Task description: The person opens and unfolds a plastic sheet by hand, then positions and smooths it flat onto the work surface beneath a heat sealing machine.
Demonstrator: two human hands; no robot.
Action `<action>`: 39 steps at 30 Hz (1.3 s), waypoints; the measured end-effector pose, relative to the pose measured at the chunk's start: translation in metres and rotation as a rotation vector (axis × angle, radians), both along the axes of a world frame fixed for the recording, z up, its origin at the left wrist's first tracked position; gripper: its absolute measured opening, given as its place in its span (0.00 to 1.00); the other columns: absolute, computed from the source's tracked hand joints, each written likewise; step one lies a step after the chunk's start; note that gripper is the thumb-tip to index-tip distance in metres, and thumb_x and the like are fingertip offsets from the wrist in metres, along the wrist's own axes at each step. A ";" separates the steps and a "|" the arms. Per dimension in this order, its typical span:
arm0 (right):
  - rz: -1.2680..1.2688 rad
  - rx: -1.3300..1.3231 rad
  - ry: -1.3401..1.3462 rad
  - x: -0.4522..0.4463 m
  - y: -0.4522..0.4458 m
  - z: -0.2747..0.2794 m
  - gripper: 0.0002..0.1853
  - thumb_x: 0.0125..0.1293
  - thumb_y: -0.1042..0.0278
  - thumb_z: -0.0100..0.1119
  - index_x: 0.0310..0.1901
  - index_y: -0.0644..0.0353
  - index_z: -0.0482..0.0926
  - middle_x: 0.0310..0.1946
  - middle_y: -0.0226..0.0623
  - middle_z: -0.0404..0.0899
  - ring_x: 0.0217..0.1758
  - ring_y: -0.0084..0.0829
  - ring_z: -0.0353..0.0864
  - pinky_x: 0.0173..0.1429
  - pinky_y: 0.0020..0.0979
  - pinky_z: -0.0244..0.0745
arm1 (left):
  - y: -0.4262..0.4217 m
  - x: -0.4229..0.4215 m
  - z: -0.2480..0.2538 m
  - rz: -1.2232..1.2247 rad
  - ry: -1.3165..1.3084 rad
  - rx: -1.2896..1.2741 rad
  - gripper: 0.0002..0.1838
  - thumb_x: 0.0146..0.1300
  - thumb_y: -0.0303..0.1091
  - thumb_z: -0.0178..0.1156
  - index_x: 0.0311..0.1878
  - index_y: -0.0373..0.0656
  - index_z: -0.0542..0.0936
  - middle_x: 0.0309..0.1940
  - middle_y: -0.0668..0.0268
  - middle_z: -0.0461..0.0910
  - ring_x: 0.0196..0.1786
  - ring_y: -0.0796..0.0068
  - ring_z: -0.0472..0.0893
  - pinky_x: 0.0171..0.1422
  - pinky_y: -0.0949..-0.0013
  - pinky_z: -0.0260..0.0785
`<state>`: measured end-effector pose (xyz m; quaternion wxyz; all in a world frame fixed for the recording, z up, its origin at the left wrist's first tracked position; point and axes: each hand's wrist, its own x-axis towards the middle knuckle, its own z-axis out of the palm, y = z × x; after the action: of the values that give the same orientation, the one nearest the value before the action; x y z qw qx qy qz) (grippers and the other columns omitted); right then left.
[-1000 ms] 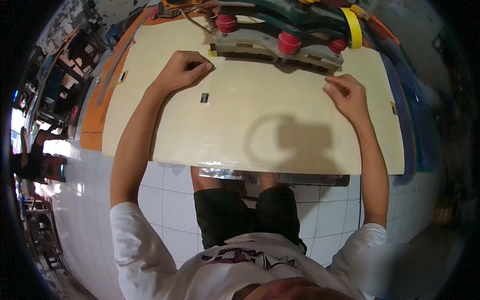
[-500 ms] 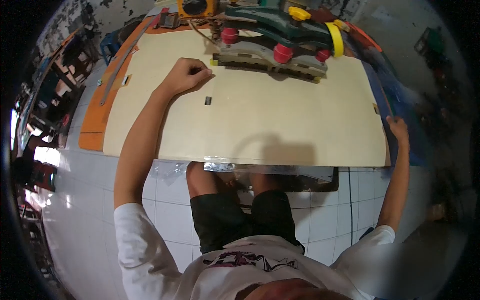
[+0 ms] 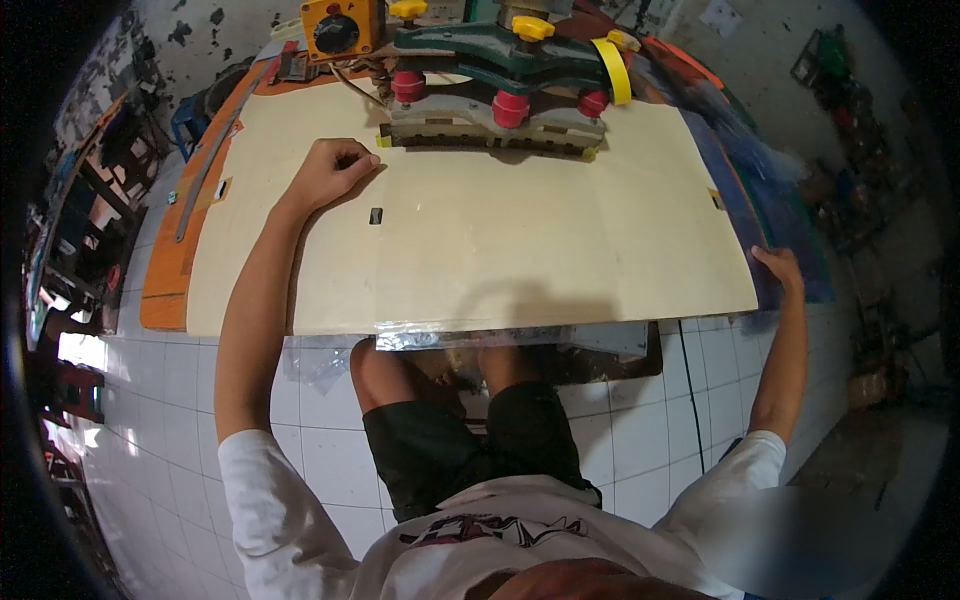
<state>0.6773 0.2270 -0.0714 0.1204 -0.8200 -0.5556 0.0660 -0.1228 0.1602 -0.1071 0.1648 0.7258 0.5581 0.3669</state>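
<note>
My left hand rests on the cream tabletop, fingers curled in and thumb pointing right; whatever they may hold is hidden. Its thumb tip lies by the left edge of a clear plastic film, whose front end hangs over the table's near edge. Above the film is a green machine head with red knobs and a long dark bar. At the table's right side, my right hand has thumb and fingers closed at the rim of a bluish plastic sheet pile.
A yellow control box stands at the back left. A metal ruler lies along the orange left border. A yellow tape roll hangs on the machine's right end. Below runs a black cable over white tiles.
The view has turned a little, so the table and machine appear further left. My left hand keeps its place on the table. My right hand remains at the plastic pile, which looks less blurred.
</note>
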 end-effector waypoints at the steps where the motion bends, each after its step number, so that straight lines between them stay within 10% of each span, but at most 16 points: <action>1: -0.039 0.012 0.036 0.003 0.001 -0.001 0.48 0.41 0.33 0.75 0.47 0.77 0.81 0.49 0.60 0.81 0.55 0.48 0.82 0.59 0.40 0.74 | 0.000 0.000 0.001 0.005 0.000 0.000 0.14 0.65 0.35 0.62 0.32 0.31 0.83 0.21 0.63 0.80 0.22 0.80 0.74 0.27 0.71 0.66; 11: -0.125 0.115 -0.050 0.008 0.006 -0.007 0.43 0.36 0.41 0.81 0.48 0.72 0.81 0.50 0.54 0.82 0.54 0.46 0.82 0.61 0.41 0.74 | 0.002 0.002 0.002 0.014 0.008 -0.015 0.16 0.62 0.38 0.63 0.34 0.30 0.84 0.21 0.58 0.81 0.24 0.75 0.75 0.31 0.68 0.68; 19: -0.032 0.389 -0.199 0.007 0.005 0.003 0.02 0.50 0.75 0.68 0.28 0.57 0.85 0.25 0.38 0.84 0.35 0.33 0.86 0.45 0.33 0.79 | 0.002 0.000 0.000 0.013 0.009 -0.028 0.15 0.62 0.37 0.63 0.35 0.30 0.84 0.22 0.59 0.81 0.25 0.76 0.74 0.31 0.68 0.68; 29: -0.096 0.362 -0.402 -0.027 0.021 0.095 0.10 0.64 0.64 0.55 0.35 0.58 0.84 0.36 0.42 0.86 0.40 0.39 0.86 0.48 0.41 0.77 | 0.003 0.001 -0.001 -0.020 0.070 0.003 0.19 0.66 0.41 0.61 0.33 0.31 0.81 0.20 0.63 0.77 0.22 0.80 0.71 0.27 0.71 0.65; 35: 0.102 0.660 -0.139 -0.097 -0.012 0.172 0.14 0.70 0.57 0.54 0.41 0.60 0.82 0.31 0.32 0.80 0.34 0.27 0.79 0.42 0.28 0.71 | -0.002 0.005 0.004 -0.030 0.033 0.037 0.19 0.64 0.43 0.60 0.34 0.31 0.83 0.21 0.57 0.79 0.24 0.74 0.73 0.31 0.67 0.66; 39: 0.512 0.787 -0.122 -0.187 -0.081 0.175 0.13 0.72 0.60 0.52 0.44 0.60 0.80 0.31 0.42 0.82 0.32 0.33 0.83 0.41 0.31 0.74 | -0.018 0.014 0.023 -0.065 0.109 0.090 0.17 0.64 0.41 0.61 0.36 0.33 0.84 0.24 0.58 0.81 0.24 0.74 0.74 0.30 0.69 0.67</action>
<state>0.4904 0.1464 0.1039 0.3691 -0.5510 -0.7288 -0.1704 -0.1087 0.1421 -0.0843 0.1132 0.7691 0.5253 0.3461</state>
